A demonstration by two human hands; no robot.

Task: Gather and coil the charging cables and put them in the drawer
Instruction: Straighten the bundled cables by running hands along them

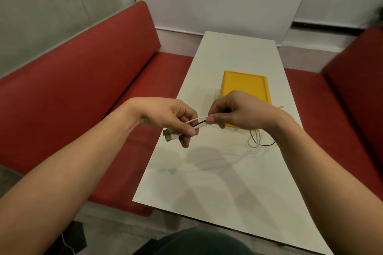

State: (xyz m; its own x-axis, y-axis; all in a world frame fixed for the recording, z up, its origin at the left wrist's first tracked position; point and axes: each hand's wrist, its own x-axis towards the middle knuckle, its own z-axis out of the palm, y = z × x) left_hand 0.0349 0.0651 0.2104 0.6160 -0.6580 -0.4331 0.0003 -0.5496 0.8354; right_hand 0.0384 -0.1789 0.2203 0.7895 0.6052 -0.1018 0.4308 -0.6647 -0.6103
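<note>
Head view: left hand (172, 119) and right hand (238, 109) each pinch the cables (199, 124) in a tight grip above the worktop (228, 182), on the near side of the yellow box (244, 85). Loose tails (256, 141) under the right wrist may tangle or snag during coiling.

A white table (228, 182) bears a yellow box (244, 86), cable loops (253, 146) just beside it.

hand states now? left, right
The left hand is closed, gripping the cables near their plug ends.
The right hand is closed, pinching the same cables.
</note>
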